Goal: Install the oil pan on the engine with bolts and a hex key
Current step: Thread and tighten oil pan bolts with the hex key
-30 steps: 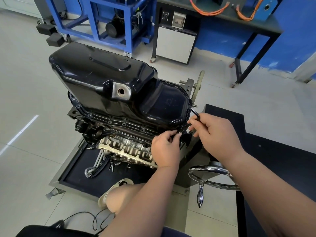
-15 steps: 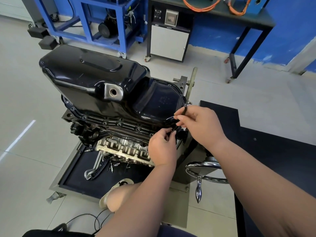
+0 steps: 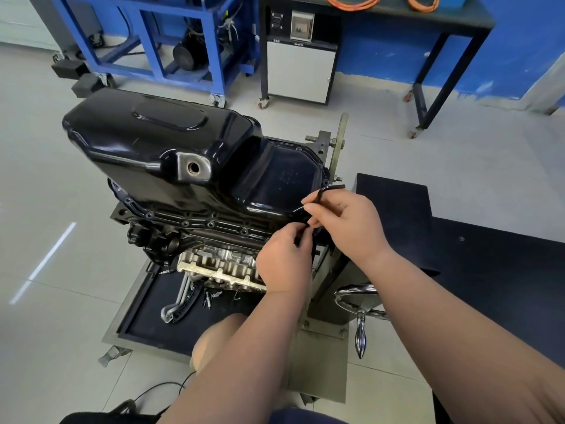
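A glossy black oil pan (image 3: 159, 148) sits on the upturned engine (image 3: 214, 264), which is mounted on a stand. Several bolts (image 3: 211, 224) stand in the pan's near flange. My right hand (image 3: 345, 224) pinches a black L-shaped hex key (image 3: 331, 188) at the pan's near right corner, the key's short arm sticking out above my fingers. My left hand (image 3: 286, 261) is just below, its fingertips curled round a small dark part at that same corner. The bolt under the key is hidden by my fingers.
A chrome handwheel (image 3: 360, 298) with a hanging handle juts from the stand below my right forearm. A dark tray (image 3: 143, 319) under the engine holds loose parts. A black bench (image 3: 495, 249) lies to the right. A blue frame cart (image 3: 171, 41) and a white cabinet (image 3: 298, 71) stand behind.
My right hand has turned the hex key, so its short arm now points up and right above my fingers. My left hand stays at the flange corner. The view has shifted slightly.
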Demonstrator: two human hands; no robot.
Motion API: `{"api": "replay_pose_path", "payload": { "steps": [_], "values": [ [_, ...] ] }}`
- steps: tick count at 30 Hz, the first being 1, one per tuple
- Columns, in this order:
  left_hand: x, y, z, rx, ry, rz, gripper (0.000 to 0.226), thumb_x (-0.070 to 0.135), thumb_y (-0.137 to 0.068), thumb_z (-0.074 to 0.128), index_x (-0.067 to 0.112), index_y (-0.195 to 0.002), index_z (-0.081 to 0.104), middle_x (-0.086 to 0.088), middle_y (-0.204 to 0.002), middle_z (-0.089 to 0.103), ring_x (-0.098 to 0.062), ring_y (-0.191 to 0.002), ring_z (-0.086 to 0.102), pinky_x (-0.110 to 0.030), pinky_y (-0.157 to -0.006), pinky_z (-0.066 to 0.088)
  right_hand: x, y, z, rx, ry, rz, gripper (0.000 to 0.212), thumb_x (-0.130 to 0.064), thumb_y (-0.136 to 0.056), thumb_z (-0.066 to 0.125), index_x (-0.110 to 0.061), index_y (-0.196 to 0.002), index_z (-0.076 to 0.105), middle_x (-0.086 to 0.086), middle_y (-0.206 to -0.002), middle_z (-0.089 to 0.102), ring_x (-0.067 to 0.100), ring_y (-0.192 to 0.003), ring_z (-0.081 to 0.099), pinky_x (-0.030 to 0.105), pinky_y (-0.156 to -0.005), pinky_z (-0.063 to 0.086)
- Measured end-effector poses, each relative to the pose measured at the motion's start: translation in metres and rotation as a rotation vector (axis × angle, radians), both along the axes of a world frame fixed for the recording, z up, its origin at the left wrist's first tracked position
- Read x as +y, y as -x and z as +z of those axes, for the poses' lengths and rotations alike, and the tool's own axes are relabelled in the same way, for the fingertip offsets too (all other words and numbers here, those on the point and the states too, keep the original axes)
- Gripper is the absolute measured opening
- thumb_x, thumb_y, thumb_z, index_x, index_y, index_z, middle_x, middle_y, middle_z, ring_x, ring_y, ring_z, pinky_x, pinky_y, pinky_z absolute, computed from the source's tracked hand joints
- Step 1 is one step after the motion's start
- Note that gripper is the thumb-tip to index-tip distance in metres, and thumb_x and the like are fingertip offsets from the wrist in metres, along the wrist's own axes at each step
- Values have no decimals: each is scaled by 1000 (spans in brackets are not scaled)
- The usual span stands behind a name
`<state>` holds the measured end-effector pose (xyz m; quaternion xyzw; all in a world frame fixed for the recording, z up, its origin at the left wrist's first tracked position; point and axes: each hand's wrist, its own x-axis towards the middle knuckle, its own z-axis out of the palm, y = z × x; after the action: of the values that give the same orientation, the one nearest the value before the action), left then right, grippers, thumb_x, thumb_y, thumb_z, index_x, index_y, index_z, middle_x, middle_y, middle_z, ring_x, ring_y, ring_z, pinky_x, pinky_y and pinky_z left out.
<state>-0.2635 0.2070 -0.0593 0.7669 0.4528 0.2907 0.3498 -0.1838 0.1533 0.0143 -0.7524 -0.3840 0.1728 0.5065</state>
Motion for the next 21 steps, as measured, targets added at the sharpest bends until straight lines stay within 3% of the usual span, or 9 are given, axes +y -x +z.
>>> {"api": "replay_pose_path", "payload": {
  "steps": [2,5,10,12,16,21],
  "values": [
    [1,-1,1,33,-36,-11,20,35,-90,56,22,-93,71,4,-78,69,-13,-70,60,-25,-55,35,-1,-2,-1,-34,51,37,20,-6,-90,58,-20,-97,70,-10,-79,65,2,-69,65,13,-74,52],
    [1,-2,2,64,-54,-7,18,30,-89,56,20,-92,70,3,-77,68,-13,-64,54,-25,-54,31,-2,-4,-1,28,53,37,21,0,-90,57,-16,-92,70,-5,-81,68,5,-71,67,17,-72,55],
    [-2,-1,4,4,-34,-26,12,28,-87,59,18,-91,66,3,-72,66,-14,-60,54,-28,-54,39,2,-3,-3,134,-1,26,8,-1,-85,65,-6,-86,71,-4,-72,69,5,-64,68,16,-61,54],
    [-1,-1,6,-19,-53,-32,12,28,-85,63,17,-91,64,4,-69,65,-13,-56,52,-25,-50,35,4,-3,-4,157,-14,8,2,-3,-83,68,-2,-82,67,-1,-69,69,5,-60,68,15,-58,54],
    [4,-3,12,47,-109,-56,8,19,-82,64,14,-88,62,2,-64,63,-15,-52,48,-22,-46,26,5,-3,-5,172,-14,-21,18,-6,-81,70,8,-87,59,12,-76,69,6,-55,67,16,-56,54],
    [8,-2,12,102,-109,-75,9,21,-85,60,13,-83,62,-1,-65,63,-16,-55,48,-26,-48,28,2,-2,-5,142,-7,73,19,0,-89,58,-7,-105,66,11,-89,69,7,-65,66,17,-66,55]
  ]
}}
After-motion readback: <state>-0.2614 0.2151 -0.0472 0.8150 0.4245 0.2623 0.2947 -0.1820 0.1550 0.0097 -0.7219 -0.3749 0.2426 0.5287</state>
